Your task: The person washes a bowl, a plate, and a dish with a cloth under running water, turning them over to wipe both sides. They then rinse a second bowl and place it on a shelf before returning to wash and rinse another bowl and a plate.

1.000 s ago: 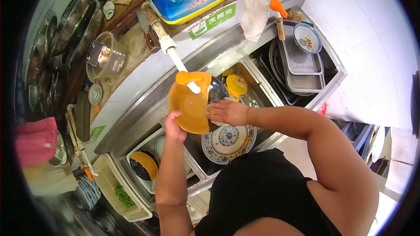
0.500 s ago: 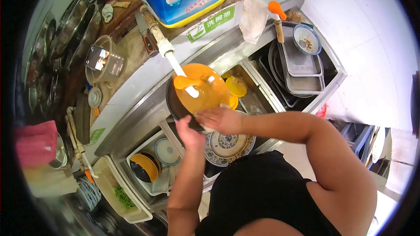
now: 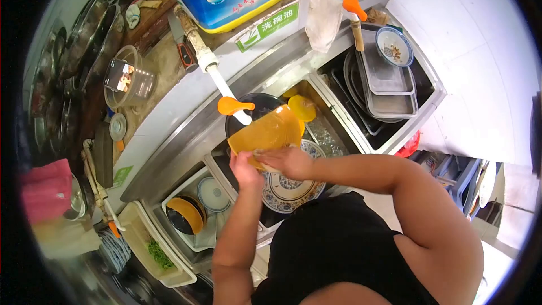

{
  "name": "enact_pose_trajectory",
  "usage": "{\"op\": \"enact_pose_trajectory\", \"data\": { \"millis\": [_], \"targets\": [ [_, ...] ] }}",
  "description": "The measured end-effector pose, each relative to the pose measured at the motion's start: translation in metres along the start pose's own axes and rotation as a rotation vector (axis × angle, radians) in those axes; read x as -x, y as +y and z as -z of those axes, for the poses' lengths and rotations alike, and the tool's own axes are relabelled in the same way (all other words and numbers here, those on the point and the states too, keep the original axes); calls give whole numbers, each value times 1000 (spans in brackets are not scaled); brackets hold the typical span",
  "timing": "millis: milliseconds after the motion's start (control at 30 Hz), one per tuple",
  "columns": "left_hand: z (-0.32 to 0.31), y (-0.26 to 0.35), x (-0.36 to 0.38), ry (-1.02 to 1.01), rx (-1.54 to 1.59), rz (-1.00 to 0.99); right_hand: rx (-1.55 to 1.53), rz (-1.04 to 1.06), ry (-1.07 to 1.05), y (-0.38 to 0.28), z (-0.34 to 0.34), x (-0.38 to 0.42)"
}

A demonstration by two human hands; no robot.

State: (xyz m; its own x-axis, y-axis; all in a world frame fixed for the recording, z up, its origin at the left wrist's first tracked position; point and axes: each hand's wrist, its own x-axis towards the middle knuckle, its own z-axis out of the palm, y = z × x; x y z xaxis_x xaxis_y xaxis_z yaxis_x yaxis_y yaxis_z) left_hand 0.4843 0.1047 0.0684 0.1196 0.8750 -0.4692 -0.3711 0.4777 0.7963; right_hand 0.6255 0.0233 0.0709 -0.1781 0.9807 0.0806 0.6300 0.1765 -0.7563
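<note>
A large orange and black bowl is tilted over the sink, under the white tap with its orange handle. My left hand grips the bowl's near left rim. My right hand presses on the bowl's near side, beside my left hand, with a pale cloth mostly hidden under its fingers. Below my hands a large blue-patterned white plate lies in the sink. Yellow dishes sit in the basin just right of the bowl.
To the left, a tub holds an orange and black bowl and a small white bowl. Stacked metal trays carry a patterned bowl at right. A knife and a blue detergent jug are on the ledge.
The bowl has turned and tipped in my hands; its orange part now faces nearer me and black shows behind it. My right hand has shifted slightly down. The view has shifted a little.
</note>
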Motion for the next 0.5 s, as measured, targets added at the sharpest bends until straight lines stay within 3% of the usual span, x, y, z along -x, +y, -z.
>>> {"op": "enact_pose_trajectory", "data": {
  "millis": [33, 67, 100, 133, 167, 233, 267, 300, 333, 367, 433, 467, 500],
  "targets": [
    [7, 16, -8, 2, 1, -3, 155, 185, 15, 31, 5, 7],
    [10, 38, -16, -146, -74, 166, 309, 368, 32, 50, 10, 10],
    [15, 52, -22, -290, -148, 339, 304, 366, 30, 49, 14, 11],
    [15, 58, -30, -270, -145, 450, 410, 374, -23, 47, 19, 13],
    [12, 58, -28, -270, -144, 448, 519, 384, -74, 45, 24, 12],
    [-25, 62, -2, -124, 179, 374, 524, 303, -124, 21, 15, 4],
    [-34, 42, 5, -129, 179, 373, 372, 176, -56, 10, 8, -1],
    [-35, 13, 15, -27, 158, 148, 212, 50, 8, -3, 2, -5],
    [-35, -3, 18, 77, 138, -80, 84, -175, -89, -25, 10, -11],
    [-26, -6, 9, 84, 138, -80, 81, -173, -95, -13, 5, -7],
    [-6, 5, -14, -52, -130, 163, 104, 51, -42, 31, -6, 15],
    [-3, 18, -24, -100, -141, 347, 351, 205, -14, 53, 4, 21],
    [-6, 27, -29, -99, -140, 346, 351, 207, -15, 54, 10, 18]
  ]
}}
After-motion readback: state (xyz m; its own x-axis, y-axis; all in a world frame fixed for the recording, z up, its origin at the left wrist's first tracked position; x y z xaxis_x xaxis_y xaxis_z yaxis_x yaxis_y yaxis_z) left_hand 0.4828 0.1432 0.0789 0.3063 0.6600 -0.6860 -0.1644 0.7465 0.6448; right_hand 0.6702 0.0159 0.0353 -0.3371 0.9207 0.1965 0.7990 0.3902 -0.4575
